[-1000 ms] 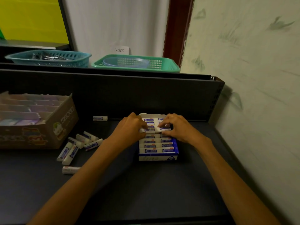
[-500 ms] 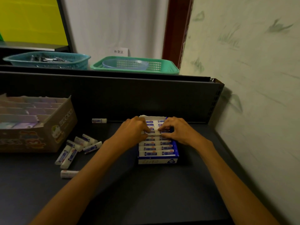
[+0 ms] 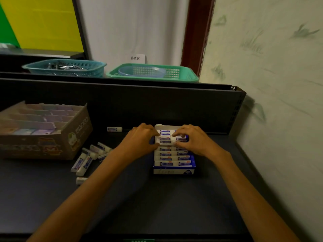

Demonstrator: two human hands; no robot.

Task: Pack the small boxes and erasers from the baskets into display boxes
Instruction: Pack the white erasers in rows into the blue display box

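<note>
A blue and white display box [image 3: 173,171] sits on the dark shelf [image 3: 157,203], filled with rows of white erasers with blue labels [image 3: 172,158]. My left hand [image 3: 139,142] and my right hand [image 3: 194,140] both lie over the far half of the box, fingertips curled down onto an eraser [image 3: 166,139] in the back rows. Several loose erasers [image 3: 87,158] are scattered to the left of my left forearm. One more eraser [image 3: 114,129] lies alone near the back panel.
A brown cardboard display box [image 3: 52,142] with dividers and small pastel boxes stands at the left. On the upper ledge are a teal basket [image 3: 70,68] with metal items and a green basket [image 3: 153,74] holding a blue bowl. A wall runs along the right.
Both hands stay over the back rows of the box, with the fingertips shifting slightly on the erasers. The camera view has dipped a little.
</note>
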